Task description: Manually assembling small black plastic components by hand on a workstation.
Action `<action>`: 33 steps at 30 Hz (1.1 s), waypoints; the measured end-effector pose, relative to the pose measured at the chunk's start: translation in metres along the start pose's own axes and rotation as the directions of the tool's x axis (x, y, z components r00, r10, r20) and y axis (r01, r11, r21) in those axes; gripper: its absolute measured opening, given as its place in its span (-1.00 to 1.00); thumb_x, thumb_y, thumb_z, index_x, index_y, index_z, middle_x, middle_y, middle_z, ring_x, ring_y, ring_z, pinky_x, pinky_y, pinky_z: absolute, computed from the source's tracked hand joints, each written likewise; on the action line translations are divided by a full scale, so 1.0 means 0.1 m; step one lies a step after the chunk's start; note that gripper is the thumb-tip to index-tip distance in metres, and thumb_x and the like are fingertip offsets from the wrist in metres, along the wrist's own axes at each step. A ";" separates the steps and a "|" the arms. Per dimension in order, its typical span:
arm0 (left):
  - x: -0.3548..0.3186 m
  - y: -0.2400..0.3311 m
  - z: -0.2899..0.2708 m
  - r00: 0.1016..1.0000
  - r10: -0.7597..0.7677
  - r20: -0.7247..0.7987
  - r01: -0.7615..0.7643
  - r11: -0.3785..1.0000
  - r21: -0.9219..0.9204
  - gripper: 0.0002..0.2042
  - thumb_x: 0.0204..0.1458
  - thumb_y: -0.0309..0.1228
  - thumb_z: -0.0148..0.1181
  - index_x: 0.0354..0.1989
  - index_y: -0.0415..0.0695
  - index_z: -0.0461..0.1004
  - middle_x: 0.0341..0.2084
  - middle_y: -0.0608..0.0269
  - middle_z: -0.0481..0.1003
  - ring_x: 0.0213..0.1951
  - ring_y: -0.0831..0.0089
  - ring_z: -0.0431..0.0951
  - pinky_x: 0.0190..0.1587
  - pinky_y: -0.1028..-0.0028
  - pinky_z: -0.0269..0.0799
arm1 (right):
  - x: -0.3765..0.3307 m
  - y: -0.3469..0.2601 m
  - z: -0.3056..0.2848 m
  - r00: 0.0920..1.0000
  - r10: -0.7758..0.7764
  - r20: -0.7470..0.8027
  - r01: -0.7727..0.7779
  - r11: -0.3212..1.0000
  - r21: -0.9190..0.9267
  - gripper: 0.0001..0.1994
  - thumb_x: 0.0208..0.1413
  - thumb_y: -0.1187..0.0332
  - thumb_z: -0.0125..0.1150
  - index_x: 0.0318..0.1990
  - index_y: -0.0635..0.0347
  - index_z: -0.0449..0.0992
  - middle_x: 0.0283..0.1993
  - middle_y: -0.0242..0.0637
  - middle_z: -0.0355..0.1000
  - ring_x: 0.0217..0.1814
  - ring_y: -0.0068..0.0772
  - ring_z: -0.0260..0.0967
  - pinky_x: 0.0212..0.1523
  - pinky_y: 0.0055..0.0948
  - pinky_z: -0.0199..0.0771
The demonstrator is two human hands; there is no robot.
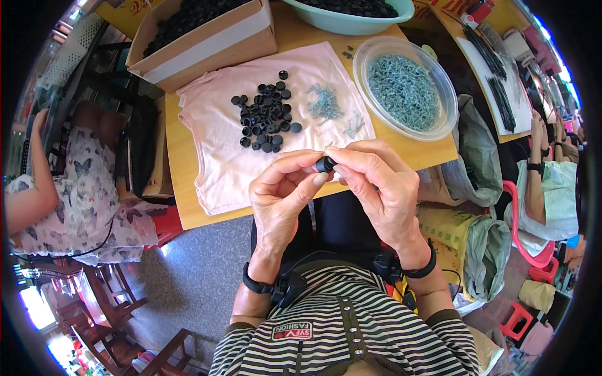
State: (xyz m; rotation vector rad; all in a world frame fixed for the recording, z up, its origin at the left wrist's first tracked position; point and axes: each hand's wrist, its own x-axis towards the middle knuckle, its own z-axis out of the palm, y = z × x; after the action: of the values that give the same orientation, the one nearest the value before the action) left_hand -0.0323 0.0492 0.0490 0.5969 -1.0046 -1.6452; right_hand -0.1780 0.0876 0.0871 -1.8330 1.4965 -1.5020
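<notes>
A small black round plastic part (325, 164) is pinched between the fingertips of my left hand (283, 195) and my right hand (378, 182), just above the near edge of the wooden table (182, 163). Beyond my hands, a pile of several similar black parts (267, 119) lies on a pink cloth (219, 163). A small heap of grey metal screws (326, 103) lies on the same cloth to the right of the pile.
A clear plastic bowl (376, 47) full of grey screws stands at the table's right. A cardboard box (207, 44) of black parts and a teal basin (351, 22) sit at the back. One person sits at left, another at right. Bags (476, 156) hang beside the table.
</notes>
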 end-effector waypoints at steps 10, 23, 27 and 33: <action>-0.01 0.00 -0.01 0.982 -0.188 -0.030 0.183 0.974 -0.135 -0.77 -0.09 -0.65 0.25 -0.21 -0.24 0.49 -0.30 0.19 0.54 -0.23 0.49 0.54 -0.08 0.47 0.44 | 0.00 0.08 0.08 0.997 -0.075 0.016 0.076 0.994 -0.083 -0.53 -0.32 0.68 0.31 -0.11 0.25 0.47 -0.33 -0.28 0.37 -0.35 -0.32 0.37 -0.37 -0.45 0.43; 0.01 -0.13 -0.06 0.958 -0.283 -0.038 0.254 0.906 -0.337 -0.83 -0.07 -0.65 0.23 -0.27 -0.22 0.52 -0.26 0.20 0.53 -0.18 0.50 0.50 -0.03 0.48 0.39 | 0.08 0.24 0.09 0.986 -0.159 0.053 0.163 0.984 -0.074 -0.61 -0.36 0.66 0.31 -0.23 0.29 0.50 -0.38 -0.26 0.38 -0.41 -0.32 0.32 -0.43 -0.47 0.37; 0.02 -0.18 -0.05 0.950 -0.309 -0.047 0.266 0.879 -0.396 -0.84 -0.05 -0.64 0.22 -0.27 -0.21 0.52 -0.27 0.20 0.53 -0.19 0.50 0.50 -0.05 0.49 0.42 | 0.12 0.25 0.07 0.980 -0.166 0.111 0.178 0.978 -0.104 -0.64 -0.34 0.64 0.31 -0.25 0.32 0.50 -0.38 -0.25 0.38 -0.42 -0.29 0.32 -0.44 -0.45 0.35; 0.05 -0.20 -0.10 0.936 -0.344 -0.071 0.290 0.872 -0.394 -0.84 -0.03 -0.63 0.21 -0.25 -0.22 0.51 -0.27 0.21 0.53 -0.21 0.51 0.51 -0.09 0.51 0.45 | 0.17 0.28 0.12 0.975 -0.157 0.154 0.178 0.975 -0.132 -0.70 -0.27 0.63 0.28 -0.26 0.32 0.49 -0.39 -0.22 0.36 -0.43 -0.27 0.31 -0.43 -0.44 0.35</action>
State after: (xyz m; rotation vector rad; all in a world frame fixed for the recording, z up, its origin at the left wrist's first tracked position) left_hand -0.0362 0.0429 0.0273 0.6259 -0.4782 -1.9943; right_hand -0.1836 0.0579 0.0689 -2.1517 1.4478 -1.3300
